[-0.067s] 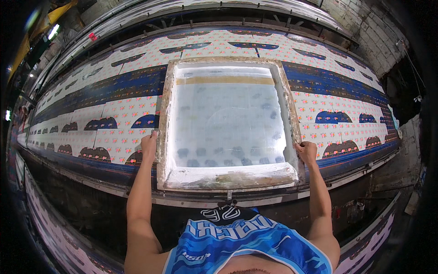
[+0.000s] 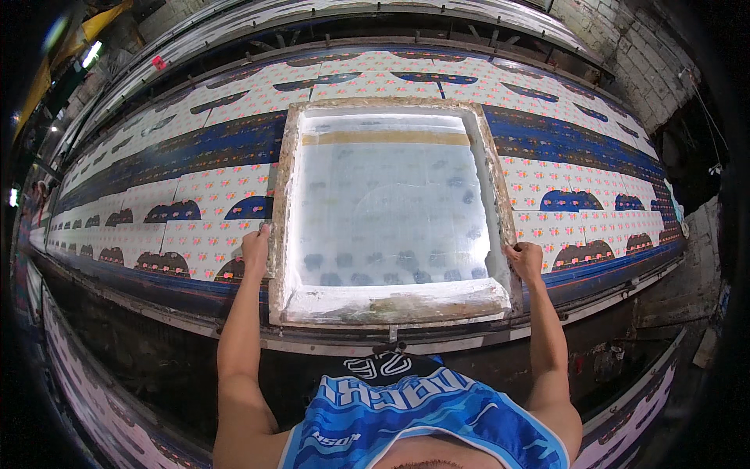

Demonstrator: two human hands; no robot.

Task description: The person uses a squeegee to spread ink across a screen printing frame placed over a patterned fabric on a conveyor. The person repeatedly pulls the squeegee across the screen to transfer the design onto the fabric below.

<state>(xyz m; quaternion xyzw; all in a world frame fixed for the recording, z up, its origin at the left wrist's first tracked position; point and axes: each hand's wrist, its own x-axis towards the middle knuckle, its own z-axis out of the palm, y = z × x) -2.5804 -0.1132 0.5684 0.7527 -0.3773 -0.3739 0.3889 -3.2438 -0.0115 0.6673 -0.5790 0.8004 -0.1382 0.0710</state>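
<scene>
A large screen-printing frame (image 2: 391, 306) lies flat on a long printing table, its wooden sides coated with white and brown residue. Its pale mesh (image 2: 383, 207) shows dark flower-like patches and a tan strip near the far end. My left hand (image 2: 255, 248) is closed around the frame's left side, near the front corner. At the opposite side, my right hand (image 2: 524, 259) grips the right edge with fingers curled. White fabric pieces printed with pink and orange flowers (image 2: 205, 244) stretch out on both sides of the frame; what lies beneath it is mostly hidden.
The table's blue, stained surface (image 2: 578, 152) shows between the fabric rows and in the half-round cutouts. A metal rail (image 2: 461, 341) runs along the near edge. Behind stands another long table (image 2: 437, 11). A block wall (image 2: 648, 66) rises at far right; more printed fabric (image 2: 117, 414) lies behind me.
</scene>
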